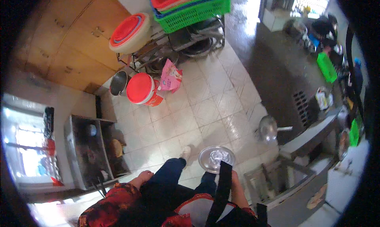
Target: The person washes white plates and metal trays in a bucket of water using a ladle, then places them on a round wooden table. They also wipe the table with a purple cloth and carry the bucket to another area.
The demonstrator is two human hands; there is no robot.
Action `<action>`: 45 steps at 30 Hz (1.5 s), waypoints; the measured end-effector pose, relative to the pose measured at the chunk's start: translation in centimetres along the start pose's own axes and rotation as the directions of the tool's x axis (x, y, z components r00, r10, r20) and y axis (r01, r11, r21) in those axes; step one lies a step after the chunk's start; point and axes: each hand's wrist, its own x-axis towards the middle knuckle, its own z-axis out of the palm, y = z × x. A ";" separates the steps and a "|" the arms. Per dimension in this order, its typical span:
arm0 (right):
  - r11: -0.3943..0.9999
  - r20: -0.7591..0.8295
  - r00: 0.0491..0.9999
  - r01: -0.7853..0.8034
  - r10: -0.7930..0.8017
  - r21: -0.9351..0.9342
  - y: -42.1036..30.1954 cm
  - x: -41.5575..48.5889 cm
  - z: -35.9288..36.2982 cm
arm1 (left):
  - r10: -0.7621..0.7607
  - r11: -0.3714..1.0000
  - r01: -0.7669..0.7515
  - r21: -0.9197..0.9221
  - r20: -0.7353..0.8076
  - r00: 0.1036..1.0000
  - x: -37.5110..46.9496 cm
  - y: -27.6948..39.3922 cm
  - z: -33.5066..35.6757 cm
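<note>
A round shiny metal tray or lid (204,162), with a bright raised part in its middle, lies before my body above the right leg, hiding that foot. My right hand (234,177) is at its lower right edge and seems to grip it; a black strap (222,185) hides most of the fingers. My left hand (146,175) is beside the left thigh, away from the tray. Nothing can be seen in it, and its fingers are too small and blurred to make out.
Ahead on the tiled floor stand a red-lidded bucket (139,88), a metal pot (118,83) and a pink bag (170,78). Behind them, a rack holds plastic basins (130,34) and baskets (193,16). A metal cabinet (86,149) is at left; a metal pan (268,128) and counter (297,194) are at right.
</note>
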 end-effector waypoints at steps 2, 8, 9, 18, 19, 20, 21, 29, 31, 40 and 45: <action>0.982 -0.096 0.986 -0.125 0.139 0.140 -4.2 2.3 -1.5 | 0.052 0.994 -0.059 -0.092 -0.073 0.996 0.3 2.6 -0.9; 0.957 -0.317 0.946 0.150 -0.065 0.250 -15.0 2.7 3.6 | 0.350 0.925 -0.369 -0.090 -0.176 0.920 7.7 1.8 -2.1; 0.960 -0.340 0.929 0.216 -0.146 0.178 -18.0 3.4 5.6 | 0.389 0.876 -0.431 -0.217 -0.210 0.897 9.7 1.9 -3.4; 0.749 -0.305 0.824 0.563 -0.477 0.349 -53.5 5.7 23.5 | 0.268 0.668 -0.535 -0.517 -0.503 0.822 16.9 1.2 -15.3; 0.681 -0.276 0.762 0.647 -0.586 0.343 -58.3 5.0 25.4 | 0.157 0.477 -0.396 -0.785 -0.368 0.917 16.8 1.0 -15.6; 0.641 -0.206 0.729 0.677 -0.653 0.362 -63.2 4.3 27.2 | 0.158 0.488 -0.417 -0.767 -0.393 0.906 17.0 0.4 -15.9; 0.583 -0.236 0.734 0.659 -0.637 0.475 -67.7 3.8 29.1 | 0.176 0.488 -0.457 -0.744 -0.430 0.886 17.3 -0.1 -15.7; 0.362 0.491 0.431 0.902 -0.757 -0.235 -63.0 6.9 52.7 | -0.407 0.446 -0.215 -0.869 -0.411 0.815 18.6 -9.8 -8.8; 0.243 0.832 0.375 0.924 -0.409 -0.297 -54.5 6.0 60.5 | -0.601 0.328 -0.040 -0.944 -0.241 0.762 17.7 -10.9 -7.9; 0.262 0.815 -0.065 0.959 0.576 -0.109 -42.7 12.4 75.3 | -0.486 -0.186 -0.051 -0.981 0.046 0.873 15.6 -6.8 -6.0; -0.354 0.410 0.894 0.330 -0.182 -0.875 -45.3 32.6 69.4 | -0.386 -0.356 0.022 -0.934 0.168 0.907 17.3 -15.5 -7.8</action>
